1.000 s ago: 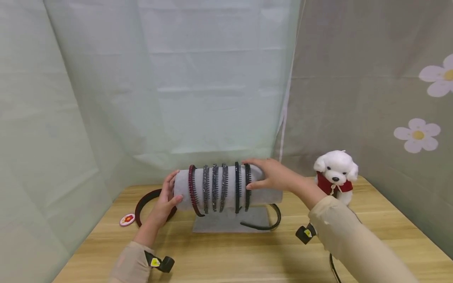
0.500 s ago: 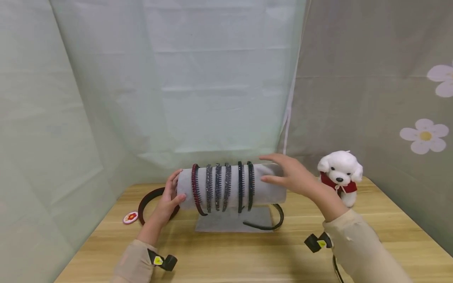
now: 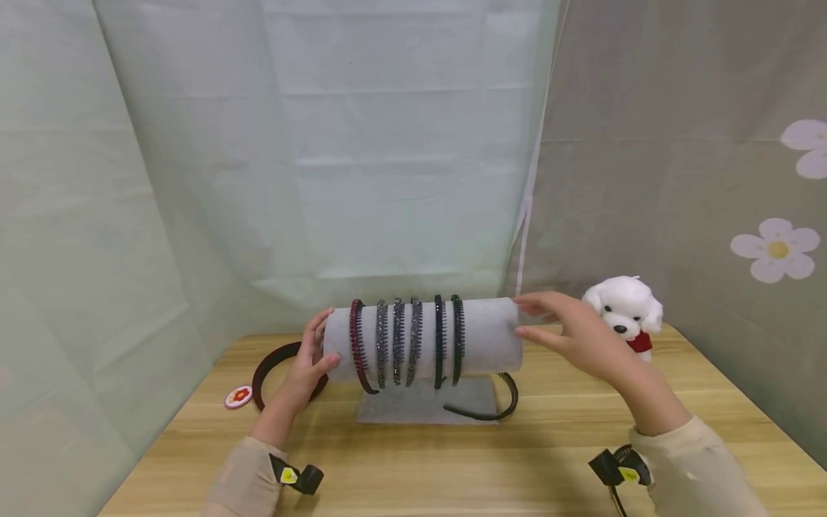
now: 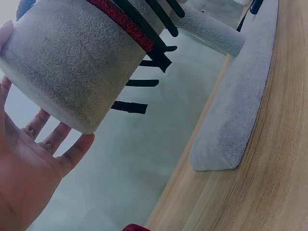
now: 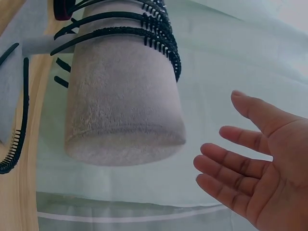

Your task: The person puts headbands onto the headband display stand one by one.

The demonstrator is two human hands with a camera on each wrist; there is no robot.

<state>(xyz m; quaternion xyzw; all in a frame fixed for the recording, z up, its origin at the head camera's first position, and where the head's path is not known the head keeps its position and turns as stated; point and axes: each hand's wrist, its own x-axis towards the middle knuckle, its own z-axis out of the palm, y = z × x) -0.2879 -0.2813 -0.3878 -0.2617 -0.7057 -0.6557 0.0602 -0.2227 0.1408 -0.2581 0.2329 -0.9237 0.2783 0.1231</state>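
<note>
A grey plush headband display stand (image 3: 494, 337) has a horizontal roll on a flat base. Around the roll sit a red headband (image 3: 357, 345), several glittery dark-grey ones and two black headbands (image 3: 458, 341). My left hand (image 3: 305, 372) grips the roll's left end, thumb in front and fingers behind. In the left wrist view, its fingertips touch the rim of the grey roll (image 4: 72, 62). My right hand (image 3: 575, 334) is beside the right end, fingers extended and holding nothing. The right wrist view shows a gap between this hand (image 5: 269, 163) and the roll (image 5: 125, 101).
A black toothed headband (image 3: 481, 415) lies at the base's right side. Behind my left arm is a dark wide headband (image 3: 271, 366), with a round flower badge (image 3: 238, 396) next to it. A white toy dog (image 3: 623, 305) sits at the back right of the wooden table (image 3: 413, 474).
My right hand has let go of the rightmost black headband and moved right, past the roll's end. My left hand stays on the left end.
</note>
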